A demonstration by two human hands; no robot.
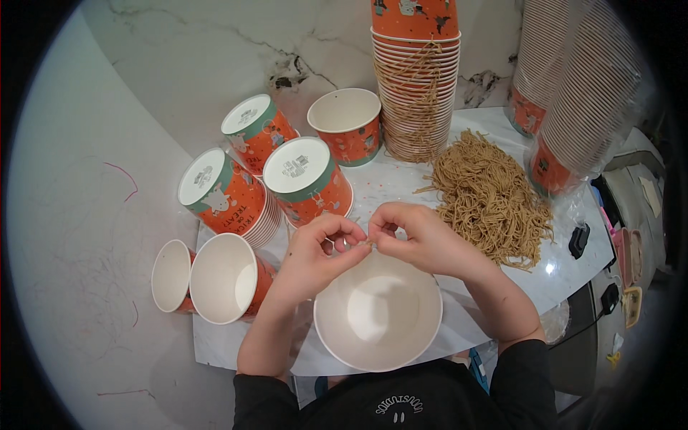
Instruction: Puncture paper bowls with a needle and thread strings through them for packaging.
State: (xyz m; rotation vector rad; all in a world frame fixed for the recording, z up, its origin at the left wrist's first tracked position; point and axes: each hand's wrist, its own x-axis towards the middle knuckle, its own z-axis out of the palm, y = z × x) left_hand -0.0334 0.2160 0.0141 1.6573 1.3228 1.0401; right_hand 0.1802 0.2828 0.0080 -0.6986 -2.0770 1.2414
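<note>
A large white-lined paper bucket point(331, 326) stands mouth up right in front of me. Over its far rim my left hand point(315, 252) and my right hand point(424, 238) meet, thumbs and index fingers pinched together. A short bit of tan cord point(370, 244) just shows between the fingertips; the rest of it is hidden by the fingers. To the right of my right hand lies a big loose heap of tan cords point(493, 197) on the white table point(459, 308).
Overturned orange and green buckets point(308, 183) stand beyond my left hand, with two tipped buckets point(223, 278) at the left. A tall bucket stack point(419, 86) draped with cords rises at the back. Plastic-wrapped stacks point(588, 93) and a black clip-like object point(579, 241) are at the right.
</note>
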